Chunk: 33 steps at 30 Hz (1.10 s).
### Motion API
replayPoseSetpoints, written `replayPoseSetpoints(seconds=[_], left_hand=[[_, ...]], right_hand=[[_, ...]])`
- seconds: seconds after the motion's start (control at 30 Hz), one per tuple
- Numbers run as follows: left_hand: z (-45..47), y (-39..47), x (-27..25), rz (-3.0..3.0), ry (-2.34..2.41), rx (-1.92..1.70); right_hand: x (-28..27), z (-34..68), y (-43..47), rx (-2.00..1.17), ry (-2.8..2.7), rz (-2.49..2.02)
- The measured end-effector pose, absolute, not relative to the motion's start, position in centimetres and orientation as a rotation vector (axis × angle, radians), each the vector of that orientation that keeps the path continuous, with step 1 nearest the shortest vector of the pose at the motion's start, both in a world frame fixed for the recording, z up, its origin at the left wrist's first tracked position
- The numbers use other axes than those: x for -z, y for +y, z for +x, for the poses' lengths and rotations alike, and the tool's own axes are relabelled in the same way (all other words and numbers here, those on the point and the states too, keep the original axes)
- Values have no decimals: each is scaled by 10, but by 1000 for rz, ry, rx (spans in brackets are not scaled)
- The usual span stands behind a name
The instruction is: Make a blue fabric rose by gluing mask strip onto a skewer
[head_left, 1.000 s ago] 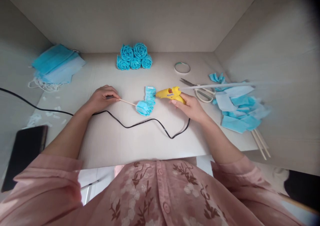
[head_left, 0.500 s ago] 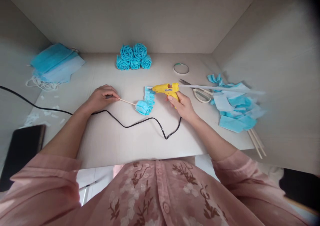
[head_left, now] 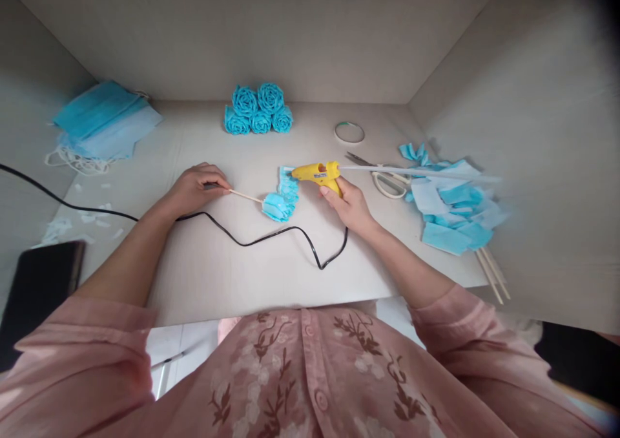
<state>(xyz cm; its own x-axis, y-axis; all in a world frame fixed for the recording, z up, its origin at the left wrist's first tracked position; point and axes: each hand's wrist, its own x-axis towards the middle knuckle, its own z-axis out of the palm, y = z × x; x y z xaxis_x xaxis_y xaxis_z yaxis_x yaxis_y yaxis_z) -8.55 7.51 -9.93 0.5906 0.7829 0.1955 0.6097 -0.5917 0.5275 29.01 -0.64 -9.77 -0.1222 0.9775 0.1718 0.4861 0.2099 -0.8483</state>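
Observation:
Between the fingertips of my left hand (head_left: 201, 187) is a thin wooden stick (head_left: 246, 196), lying nearly level. On the stick's far end sits a partly rolled light-blue flower (head_left: 277, 207), with a loose gathered strip (head_left: 289, 186) running up from it on the table. My right hand (head_left: 349, 203) is closed round the handle of a yellow glue gun (head_left: 314, 173). The gun's nozzle points left and meets, or nearly meets, the top of the blue strip. A long whitish glue stick (head_left: 411, 170) juts out of the gun's back.
Several rolled blue flowers (head_left: 260, 110) are stacked at the back. Blue face masks (head_left: 106, 121) lie back left, a phone (head_left: 43, 289) front left. Scissors (head_left: 387, 181), a ring (head_left: 349, 132), blue fabric pieces (head_left: 455, 205) and wooden sticks (head_left: 491, 273) are right. A black cord (head_left: 252, 241) crosses the table.
The glue gun and my right hand have shifted slightly left along the strip's top. My left hand and the stick stay in nearly the same place.

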Motion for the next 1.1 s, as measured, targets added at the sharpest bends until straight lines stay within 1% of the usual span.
replayPoseSetpoints(seconds=[0.5,0.77,0.9,1.1], left_hand=[[-85,75,99,2423,1129,-575],[-84,74,97,2407,1128,-580],[-84,74,97,2406,1131,-581],[-84,73,98,2375,1147,-602]], right_hand=[[94,297,-11,-753,-1708,-1422],[94,302,-10,-626,-1876,-1479],[84,315,-8,-706,-1850,-1485],[75,326,-8,-881,-1544,-1494]])
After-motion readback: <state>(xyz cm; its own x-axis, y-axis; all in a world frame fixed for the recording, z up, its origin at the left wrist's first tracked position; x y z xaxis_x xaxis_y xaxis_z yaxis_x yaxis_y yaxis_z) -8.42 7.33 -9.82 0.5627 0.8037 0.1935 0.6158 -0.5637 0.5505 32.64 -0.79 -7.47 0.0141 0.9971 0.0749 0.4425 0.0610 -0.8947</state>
